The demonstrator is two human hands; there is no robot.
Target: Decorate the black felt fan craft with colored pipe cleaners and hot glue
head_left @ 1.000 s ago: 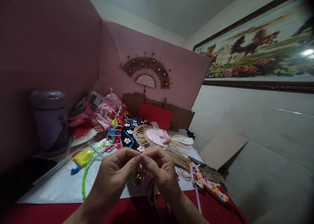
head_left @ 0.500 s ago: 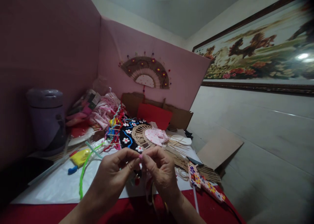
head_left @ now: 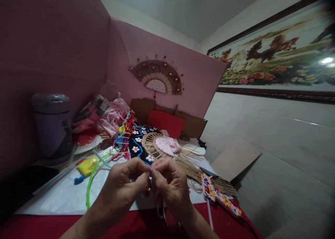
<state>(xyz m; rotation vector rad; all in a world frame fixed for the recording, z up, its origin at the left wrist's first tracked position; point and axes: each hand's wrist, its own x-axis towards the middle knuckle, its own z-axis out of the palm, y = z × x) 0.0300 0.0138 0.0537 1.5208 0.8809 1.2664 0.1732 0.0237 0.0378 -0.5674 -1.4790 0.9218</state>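
Observation:
My left hand and my right hand meet in the middle, fingertips pinched together. Between them sits a small pink piece, mostly covered by the fingers, perhaps part of a pale pink strip dangling below my right hand. A thin yellowish loop also hangs there; what it belongs to is hidden. Just behind the hands lies a black fan with white flowers, blue wavy lines and thin sticks. Pink dotted cloth rests on its inner part.
At right lies a flower-patterned glue gun with a cord, beside corrugated cardboard. A green pipe cleaner and yellow packet are at left, near a purple canister. A finished-looking fan hangs behind.
The fingertips have drawn closer over the pink piece, so less of it shows. The whole view has shifted slightly; the things on the table have stayed put.

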